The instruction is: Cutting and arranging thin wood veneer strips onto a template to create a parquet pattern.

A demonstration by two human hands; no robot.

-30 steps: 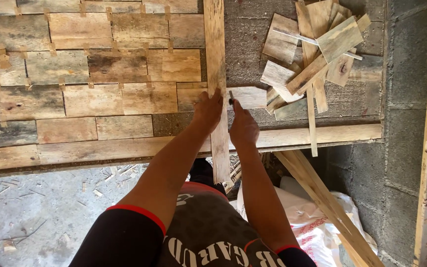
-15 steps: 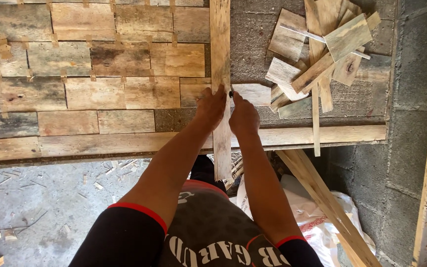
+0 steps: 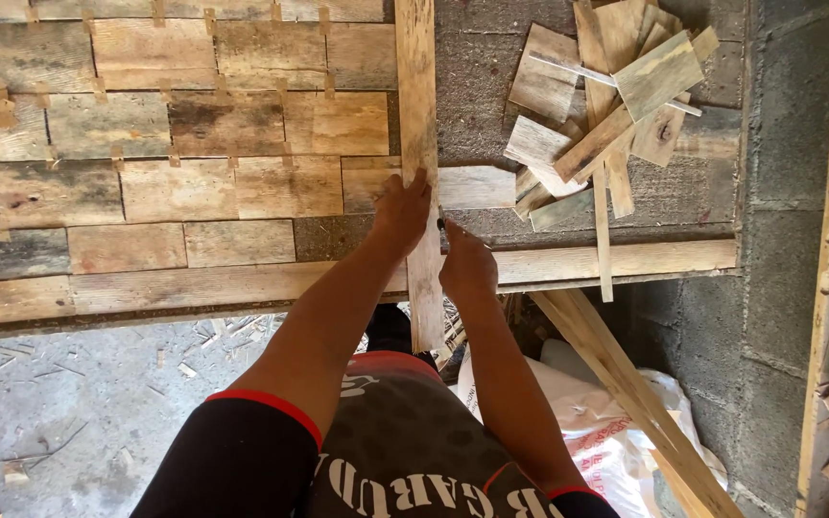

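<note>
Head view: a long wooden slat [image 3: 420,115] lies across the counter [image 3: 568,261], its long axis running from 12 o'clock to 6 o'clock, the near end overhanging the counter's front rail. The left hand [image 3: 403,211] presses flat on the slat, its grip spread wide and holding nothing. The right hand [image 3: 467,269], just at 3 o'clock of the slat, pinches a thin dark pencil-like tool [image 3: 442,226] against the slat's edge. Rows of wooden tiles [image 3: 194,182] lie at 9 o'clock, loose offcuts [image 3: 616,105] at 2 o'clock
</note>
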